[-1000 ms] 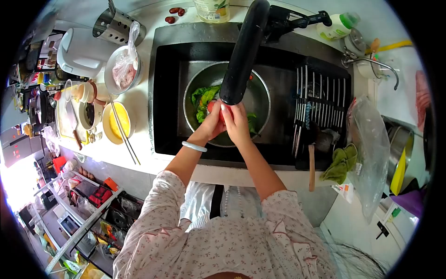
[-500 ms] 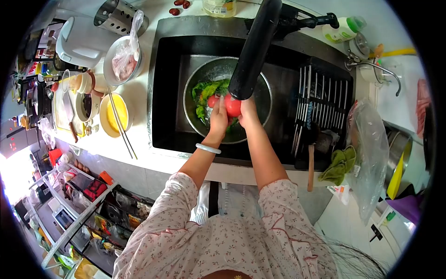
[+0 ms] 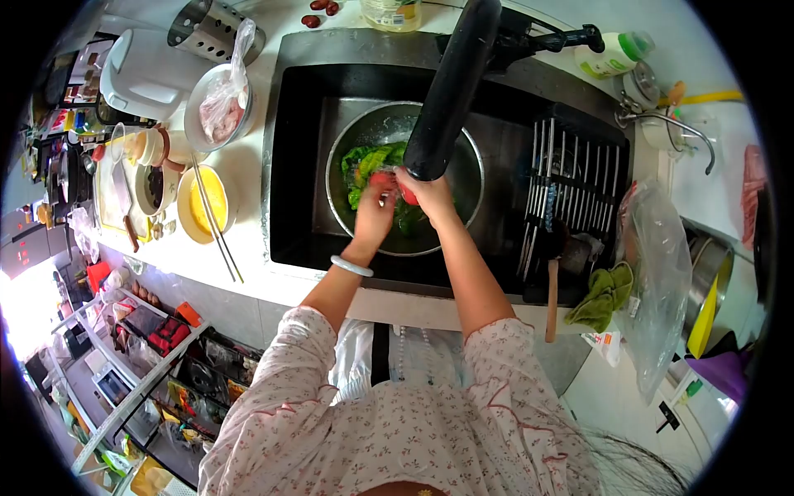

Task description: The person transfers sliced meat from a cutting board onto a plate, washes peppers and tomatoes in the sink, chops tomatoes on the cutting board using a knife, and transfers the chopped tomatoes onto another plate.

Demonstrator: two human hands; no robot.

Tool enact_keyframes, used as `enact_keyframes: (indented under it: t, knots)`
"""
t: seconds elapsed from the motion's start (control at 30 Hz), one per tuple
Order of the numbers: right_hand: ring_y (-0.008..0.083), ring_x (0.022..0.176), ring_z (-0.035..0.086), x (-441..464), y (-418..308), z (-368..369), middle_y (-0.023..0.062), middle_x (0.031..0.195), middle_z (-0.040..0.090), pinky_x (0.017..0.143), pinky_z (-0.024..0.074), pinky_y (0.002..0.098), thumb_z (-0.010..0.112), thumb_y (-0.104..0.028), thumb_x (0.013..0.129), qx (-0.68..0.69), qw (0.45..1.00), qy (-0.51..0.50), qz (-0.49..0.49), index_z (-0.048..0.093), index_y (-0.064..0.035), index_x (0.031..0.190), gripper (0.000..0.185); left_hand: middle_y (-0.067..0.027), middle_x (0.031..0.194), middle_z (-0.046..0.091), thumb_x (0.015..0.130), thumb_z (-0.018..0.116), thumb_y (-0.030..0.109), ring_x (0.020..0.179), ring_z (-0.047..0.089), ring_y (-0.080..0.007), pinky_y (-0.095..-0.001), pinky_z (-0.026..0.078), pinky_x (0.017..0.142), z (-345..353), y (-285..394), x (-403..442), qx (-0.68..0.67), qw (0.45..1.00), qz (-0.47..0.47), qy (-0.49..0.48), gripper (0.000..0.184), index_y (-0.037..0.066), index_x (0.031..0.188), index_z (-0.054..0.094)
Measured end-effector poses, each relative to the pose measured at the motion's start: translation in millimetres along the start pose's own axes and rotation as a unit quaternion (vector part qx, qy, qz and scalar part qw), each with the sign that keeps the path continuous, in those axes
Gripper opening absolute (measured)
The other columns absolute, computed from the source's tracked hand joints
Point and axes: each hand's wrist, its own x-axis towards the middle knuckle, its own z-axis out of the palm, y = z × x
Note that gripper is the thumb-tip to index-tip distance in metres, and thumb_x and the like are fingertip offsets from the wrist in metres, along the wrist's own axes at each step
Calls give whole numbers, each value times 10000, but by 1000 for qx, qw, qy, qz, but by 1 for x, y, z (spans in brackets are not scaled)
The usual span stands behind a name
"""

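A round metal basin (image 3: 475, 178) stands in the dark sink, with green leafy vegetables (image 3: 356, 165) and water in it. My right hand (image 3: 430, 197) is wrapped round a red tomato (image 3: 408, 196) under the black faucet (image 3: 447, 99). Just left of it, my left hand (image 3: 376, 213), with a pale bangle at its wrist, has its fingers bent at another red tomato (image 3: 382, 178). That tomato is blurred, and whether the fingers grip it is unclear.
Left of the sink stand a bowl with bagged meat (image 3: 222, 116), a bowl of yellow liquid (image 3: 203, 207) with chopsticks (image 3: 217, 227) across it, and a knife (image 3: 122, 194). A dish rack (image 3: 575, 182) fills the sink's right side.
My left hand has moved slightly left, away from the tomato in my right hand, and its fingers have bent. My right hand still holds its tomato below the faucet.
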Motion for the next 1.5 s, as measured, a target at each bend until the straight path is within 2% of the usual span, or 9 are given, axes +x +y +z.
enact_keyframes:
  t: [0.2, 0.37, 0.43, 0.57, 0.77, 0.83, 1.1, 1.33, 1.5]
  knots:
    - [193, 801, 546, -18, -39, -13, 79, 927, 525, 626, 477, 321, 634, -386, 721, 191, 973, 29, 130, 496, -57, 991, 448, -84, 1011, 475, 685, 578, 121, 965, 455, -278, -377, 432, 725, -10, -13, 31, 389, 902, 68, -175, 306, 86, 983, 515]
    - [205, 845, 535, -45, -46, -31, 90, 975, 491, 587, 507, 336, 604, -385, 746, 253, 954, 51, 154, 460, -64, 1035, 456, -82, 1001, 455, 685, 573, 148, 935, 450, -252, -354, 419, 739, 17, -33, 35, 304, 939, 9, -163, 299, 100, 972, 509]
    - [206, 856, 533, -53, -45, -37, 91, 987, 486, 592, 508, 336, 596, -387, 752, 246, 954, 57, 160, 462, -64, 1036, 451, -87, 990, 480, 691, 568, 170, 931, 462, -254, -356, 400, 762, 20, -31, 32, 581, 783, 192, -111, 260, 98, 937, 522]
    - [212, 888, 525, -63, -48, -45, 93, 1022, 473, 604, 512, 343, 572, -394, 770, 256, 949, 56, 176, 454, -63, 1048, 448, -103, 965, 526, 693, 564, 166, 949, 477, -240, -356, 379, 792, 7, -37, 24, 580, 759, 255, -153, 251, 100, 934, 531]
    - [214, 872, 539, -65, -56, -43, 87, 994, 509, 675, 495, 375, 514, -436, 798, 315, 922, 90, 206, 427, -77, 1068, 458, -124, 961, 555, 754, 581, 246, 907, 535, -270, -376, 428, 767, -14, -5, 26, 235, 930, -108, -262, 342, 54, 1029, 510]
    - [213, 868, 540, -63, -51, -42, 89, 995, 504, 672, 497, 384, 510, -447, 796, 351, 912, 80, 199, 416, -80, 1073, 469, -112, 1000, 531, 796, 557, 332, 879, 547, -259, -362, 463, 740, -4, 7, 25, -169, 974, -124, -89, 410, 49, 1079, 468]
    - [199, 901, 532, -63, -52, -47, 66, 1017, 526, 713, 475, 369, 473, -499, 798, 406, 892, 81, 184, 431, -94, 1076, 493, -102, 1053, 508, 842, 343, 514, 905, 529, -241, -351, 475, 771, 27, 33, 29, -620, 626, -473, -18, 532, 74, 1134, 403]
    - [210, 917, 522, -45, -58, -27, 67, 1042, 491, 698, 489, 395, 518, -430, 798, 403, 897, 85, 161, 403, -128, 1099, 442, -114, 979, 526, 754, 392, 629, 890, 524, -258, -390, 425, 835, 9, 14, 32, -724, 507, -467, -12, 660, 48, 1061, 452]
    - [213, 907, 508, -17, -59, 5, 70, 1044, 466, 642, 505, 396, 574, -353, 787, 400, 905, 33, 141, 409, -106, 1086, 421, -116, 1018, 486, 740, 406, 637, 1025, 451, -282, -447, 324, 922, -12, 22, 29, -713, 556, -426, 20, 705, 50, 1131, 409]
